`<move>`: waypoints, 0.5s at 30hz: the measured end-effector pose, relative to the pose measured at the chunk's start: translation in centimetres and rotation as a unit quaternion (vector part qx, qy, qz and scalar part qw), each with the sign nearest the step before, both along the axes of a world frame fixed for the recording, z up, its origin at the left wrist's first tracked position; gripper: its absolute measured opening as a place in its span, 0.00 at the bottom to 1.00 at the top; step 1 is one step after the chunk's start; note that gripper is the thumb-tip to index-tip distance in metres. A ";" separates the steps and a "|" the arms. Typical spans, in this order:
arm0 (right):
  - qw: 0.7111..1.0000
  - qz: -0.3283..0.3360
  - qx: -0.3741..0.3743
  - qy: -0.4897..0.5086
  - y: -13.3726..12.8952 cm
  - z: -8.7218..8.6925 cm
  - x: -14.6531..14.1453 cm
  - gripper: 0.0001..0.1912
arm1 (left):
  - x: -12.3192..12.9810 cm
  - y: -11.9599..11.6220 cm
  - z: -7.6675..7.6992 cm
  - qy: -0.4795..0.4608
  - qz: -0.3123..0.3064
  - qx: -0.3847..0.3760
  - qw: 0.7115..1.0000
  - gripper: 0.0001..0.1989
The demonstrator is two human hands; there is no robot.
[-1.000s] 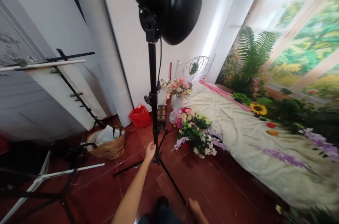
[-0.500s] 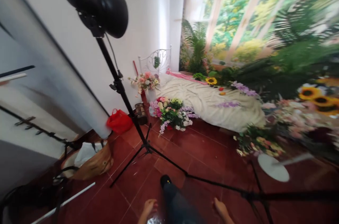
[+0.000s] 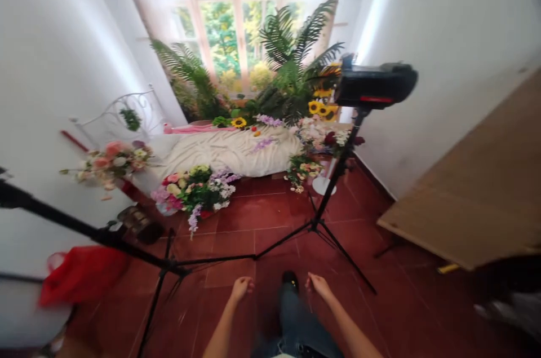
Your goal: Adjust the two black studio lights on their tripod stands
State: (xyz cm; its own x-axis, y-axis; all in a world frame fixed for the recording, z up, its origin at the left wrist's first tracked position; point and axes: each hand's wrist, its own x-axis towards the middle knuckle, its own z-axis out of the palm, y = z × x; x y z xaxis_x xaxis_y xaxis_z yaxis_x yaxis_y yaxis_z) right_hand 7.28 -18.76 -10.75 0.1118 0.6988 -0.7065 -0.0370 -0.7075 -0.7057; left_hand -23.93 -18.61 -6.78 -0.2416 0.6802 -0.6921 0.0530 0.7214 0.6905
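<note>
My left hand [image 3: 242,288] is held out low over the red tiled floor, its fingers loosely curled in, with nothing visible in them. Level with it on the other side of my leg, my right hand [image 3: 318,286] is curled the same way and shows nothing in it. Between the two hands is my foot in a dark shoe [image 3: 290,279]. Neither hand touches anything that I can see. Nearest ahead of them are the black legs of a left light stand [image 3: 171,266] and a right light stand [image 3: 315,224], whose feet meet or overlap in view.
A bed with a cream cover [image 3: 236,149] stands under a window-scene backdrop [image 3: 220,20]. Flower bunches [image 3: 196,191], a palm plant [image 3: 291,59] and sunflowers [image 3: 321,109] surround it. A red bag [image 3: 84,273] lies left; a brown board [image 3: 469,194] leans right.
My view has swung to the right, so the right light stand and board now show and the left lamp head is out of frame. Both hands appear higher in view.
</note>
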 end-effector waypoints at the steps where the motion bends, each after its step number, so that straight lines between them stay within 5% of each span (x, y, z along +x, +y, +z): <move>1: 0.999 -0.030 -0.007 0.009 0.3 0.7 1.3 0.18 | 1.1 1.4 0.4 -0.001 -0.018 0.015 1.000 0.09; 9: 0.985 -0.152 0.010 0.078 4.5 5.5 9.7 0.16 | 12.2 14.8 5.1 -0.001 -0.196 0.114 0.974 0.16; 15: 0.985 -0.139 0.029 0.095 10.4 9.9 17.2 0.15 | 24.8 25.6 13.4 0.036 -0.305 0.334 0.891 0.23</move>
